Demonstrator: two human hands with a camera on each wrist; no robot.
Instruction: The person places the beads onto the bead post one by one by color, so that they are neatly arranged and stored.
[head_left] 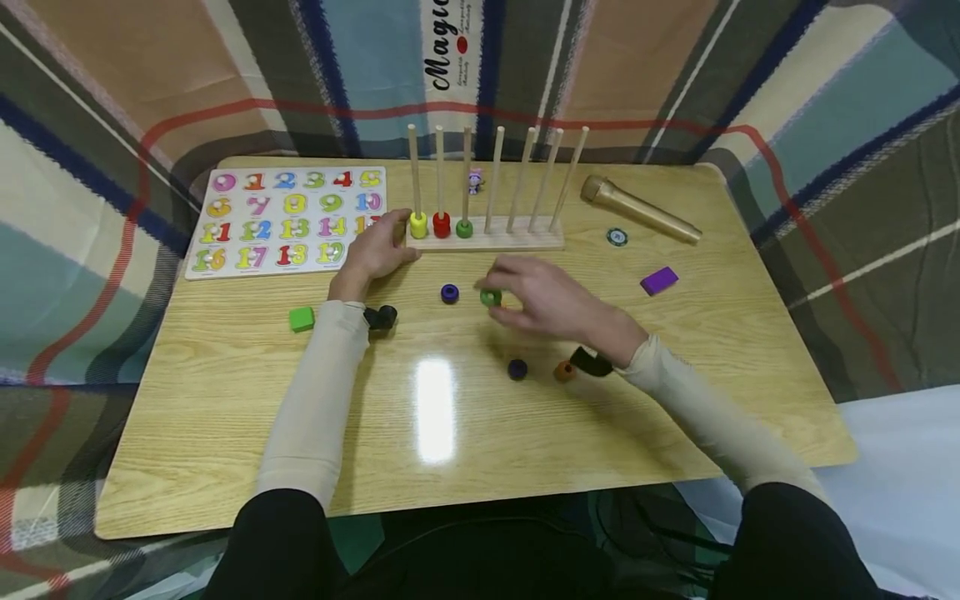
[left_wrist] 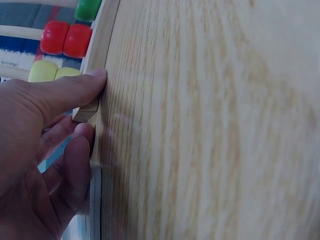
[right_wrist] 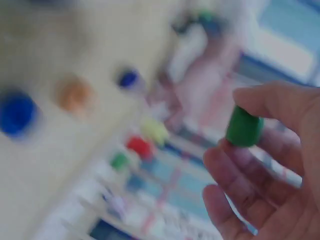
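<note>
My left hand holds the left end of a wooden peg stand, its thumb on the front of the base and its other fingers around the end. Yellow beads, red beads and a green bead sit on the stand's three leftmost pegs; the other pegs are bare. In front of the stand, my right hand pinches another green bead between thumb and fingers, off the pegs. Loose on the table are two dark blue beads, one between the hands and one nearer, and an orange bead below the right wrist.
A number puzzle board lies left of the stand. A green block is by the left forearm. To the right are a gold microphone, a round chip and a purple block. A small figurine stands behind the pegs.
</note>
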